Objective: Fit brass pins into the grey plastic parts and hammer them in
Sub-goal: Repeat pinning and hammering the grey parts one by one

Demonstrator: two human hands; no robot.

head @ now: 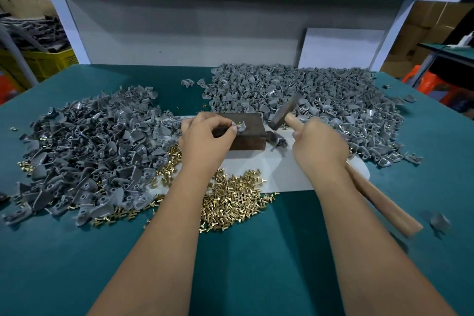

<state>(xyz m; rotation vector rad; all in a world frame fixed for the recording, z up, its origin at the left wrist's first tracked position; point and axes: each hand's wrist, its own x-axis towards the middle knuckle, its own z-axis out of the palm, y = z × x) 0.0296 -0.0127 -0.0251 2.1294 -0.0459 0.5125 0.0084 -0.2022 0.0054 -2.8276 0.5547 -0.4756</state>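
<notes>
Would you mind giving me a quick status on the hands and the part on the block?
Left hand pinches grey part on block, brass pin standing in it. Right hand grips hammer, head raised beside block. Nothing in the way.

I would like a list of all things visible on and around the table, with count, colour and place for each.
grey plastic parts: two big heaps, grey, one left, one back right on the table
brass pins: one heap, too many to count, gold, front centre
block: one, dark brown, centre, on the white sheet
part on the block: one, grey, a brass pin standing in it
white sheet: one, under the block
hammer: one, dark head, wooden handle, raised right of the block
table: one, green top
yellow crate: one, far left
left hand: pinches the part on the block
right hand: grips the hammer handle
</notes>
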